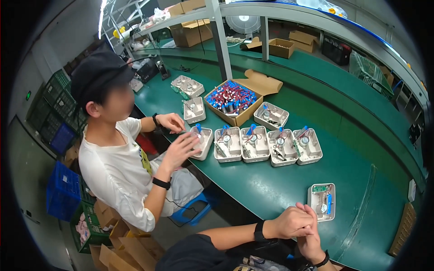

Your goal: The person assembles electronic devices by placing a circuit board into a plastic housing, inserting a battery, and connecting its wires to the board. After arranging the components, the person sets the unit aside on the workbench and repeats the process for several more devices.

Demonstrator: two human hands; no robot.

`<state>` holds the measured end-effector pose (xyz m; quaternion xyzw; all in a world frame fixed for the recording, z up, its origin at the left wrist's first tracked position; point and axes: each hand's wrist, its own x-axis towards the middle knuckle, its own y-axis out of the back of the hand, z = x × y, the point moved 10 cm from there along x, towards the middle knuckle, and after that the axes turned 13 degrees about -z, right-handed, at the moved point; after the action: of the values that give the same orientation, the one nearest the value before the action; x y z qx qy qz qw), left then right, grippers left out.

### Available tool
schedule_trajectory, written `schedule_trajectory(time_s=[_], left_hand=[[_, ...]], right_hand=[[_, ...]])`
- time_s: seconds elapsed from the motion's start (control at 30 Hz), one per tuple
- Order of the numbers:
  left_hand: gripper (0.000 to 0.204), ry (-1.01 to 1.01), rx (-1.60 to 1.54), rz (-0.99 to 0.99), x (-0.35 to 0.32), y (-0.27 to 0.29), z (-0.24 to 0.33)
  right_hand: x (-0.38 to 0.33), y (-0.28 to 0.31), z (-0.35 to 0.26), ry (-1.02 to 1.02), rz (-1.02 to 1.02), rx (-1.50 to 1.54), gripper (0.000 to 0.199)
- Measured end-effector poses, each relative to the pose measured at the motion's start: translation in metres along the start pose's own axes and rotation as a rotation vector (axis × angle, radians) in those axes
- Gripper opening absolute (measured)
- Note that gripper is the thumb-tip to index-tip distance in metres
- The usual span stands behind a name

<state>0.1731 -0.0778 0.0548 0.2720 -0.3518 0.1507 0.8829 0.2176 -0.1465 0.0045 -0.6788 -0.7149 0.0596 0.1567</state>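
My left hand [290, 223] and my right hand [310, 244] are pressed against each other above the near edge of the green table. The left one has its fingers curled in. The right one's fingers lie together against it, and whatever might be between them is hidden. Just beyond my hands lies an open white plastic housing [310, 202], holding a green circuit board [320, 189], a blue cylindrical battery [329, 203] and a round whitish part [323, 208]. Neither hand appears to touch this housing. Both wrists carry black bands.
A co-worker [118, 167] sits on the left, hands at another white housing [205, 147]. Several similar housings [253, 156] stand in a row. Behind them is a cardboard box [246, 116] of blue batteries with red wires. A brown slotted tray [402, 229] stands at the right.
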Motion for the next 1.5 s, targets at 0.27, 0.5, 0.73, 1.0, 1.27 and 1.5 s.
schedule_trajectory(time_s=[0.27, 0.5, 0.73, 1.0, 1.27, 1.5], left_hand=[[0.049, 0.026, 0.201, -0.104, 0.020, -0.013, 0.040], [0.049, 0.006, 0.242, -0.189, 0.029, -0.028, 0.045], [0.048, -0.071, 0.167, -0.315, 0.044, -0.044, 0.054], [0.042, 0.173, 0.223, -0.172, 0.051, 0.018, -0.031], [0.012, 0.290, 1.081, -0.233, 0.092, 0.015, -0.149], [0.012, 0.235, 1.153, -0.303, 0.079, 0.002, -0.158]], right_hand=[[-0.013, -0.005, -0.019, 0.018, -0.072, 0.170, 0.085], [-0.030, -0.001, -0.018, 0.179, -0.075, 0.103, 0.083], [-0.040, 0.005, -0.024, 0.260, -0.041, -0.044, 0.081], [-0.047, 0.057, -0.037, 0.024, 0.087, -0.733, 0.067], [-0.044, 0.068, -0.049, -0.036, 0.249, -1.671, 0.057], [-0.046, 0.073, -0.047, -0.067, 0.188, -1.711, 0.044]])
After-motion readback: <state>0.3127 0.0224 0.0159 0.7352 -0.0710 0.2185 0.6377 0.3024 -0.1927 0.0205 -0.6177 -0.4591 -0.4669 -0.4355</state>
